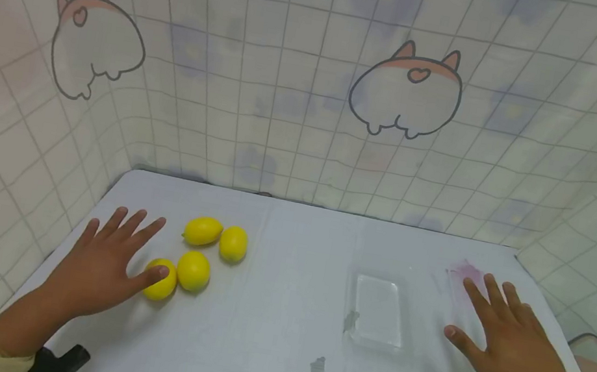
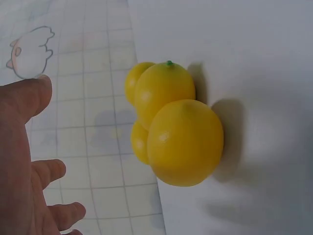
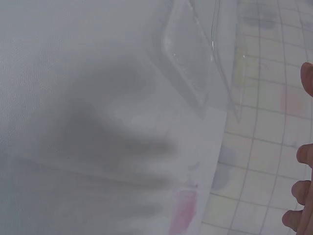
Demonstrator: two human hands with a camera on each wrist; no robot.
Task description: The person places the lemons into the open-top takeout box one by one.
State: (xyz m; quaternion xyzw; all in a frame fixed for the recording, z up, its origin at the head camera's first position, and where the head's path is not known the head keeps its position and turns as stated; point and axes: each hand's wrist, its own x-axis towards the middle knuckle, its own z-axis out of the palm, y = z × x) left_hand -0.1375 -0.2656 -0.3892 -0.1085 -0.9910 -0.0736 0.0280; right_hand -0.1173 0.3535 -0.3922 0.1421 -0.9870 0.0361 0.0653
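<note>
Several yellow lemons [image 1: 193, 271] sit in a loose group on the left half of the white table. My left hand [image 1: 104, 265] is spread above the table beside them, its thumb overlapping the nearest lemon [image 1: 168, 289] in the head view. In the left wrist view a gap shows between that hand [image 2: 19, 161] and the lemons [image 2: 185, 144]. Right of centre stands a clear plastic box [image 1: 378, 311]. To its right hovers my right hand [image 1: 511, 347], fingers spread and holding nothing; only its fingertips appear in the right wrist view.
The white table [image 1: 283, 315] ends at a back edge against a hanging curtain [image 1: 304, 81] with a grid and cartoon animals. The curtain also closes both sides. A pink stain [image 1: 464, 272] marks the far right of the table, and a grey patch [image 1: 317, 367] lies near the front.
</note>
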